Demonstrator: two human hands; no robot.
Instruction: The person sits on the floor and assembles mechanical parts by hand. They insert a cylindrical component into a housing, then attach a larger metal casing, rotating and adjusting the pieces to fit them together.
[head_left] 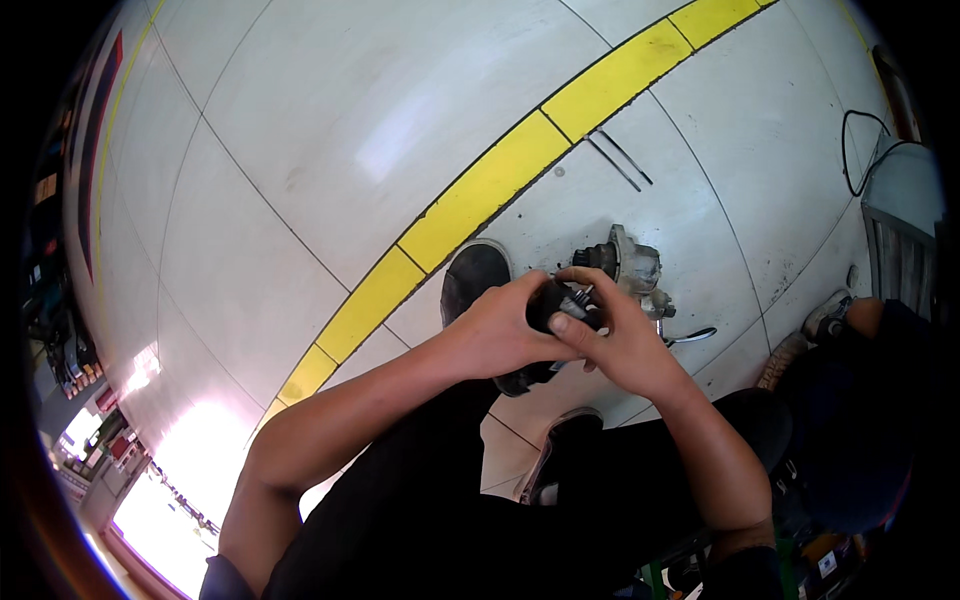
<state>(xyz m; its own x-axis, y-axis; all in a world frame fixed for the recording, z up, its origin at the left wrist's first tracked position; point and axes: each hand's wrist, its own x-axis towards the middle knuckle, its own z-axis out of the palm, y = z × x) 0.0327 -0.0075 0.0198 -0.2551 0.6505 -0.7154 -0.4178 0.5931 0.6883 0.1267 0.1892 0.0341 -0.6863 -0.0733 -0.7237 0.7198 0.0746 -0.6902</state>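
Observation:
Between my two hands is a dark, round metal part [547, 302] with a toothed, shiny metal end, which looks like a piece of a starter motor. My left hand [493, 328] wraps around its left side. From the right, my right hand [628, 345] grips it, with the thumb across the front and the fingers over the top. My palms and fingers hide much of the part. Just beyond my right hand, a grey metal housing with a dark gear end [636, 260] lies on the floor.
Two long thin metal rods [620, 160] lie on the tiles near the yellow floor stripe [480, 195]. A shiny-handled tool [692, 336] rests right of the housing. Another person's shoe [828, 318] is at the right, below a grey metal box [905, 190] with a black cable.

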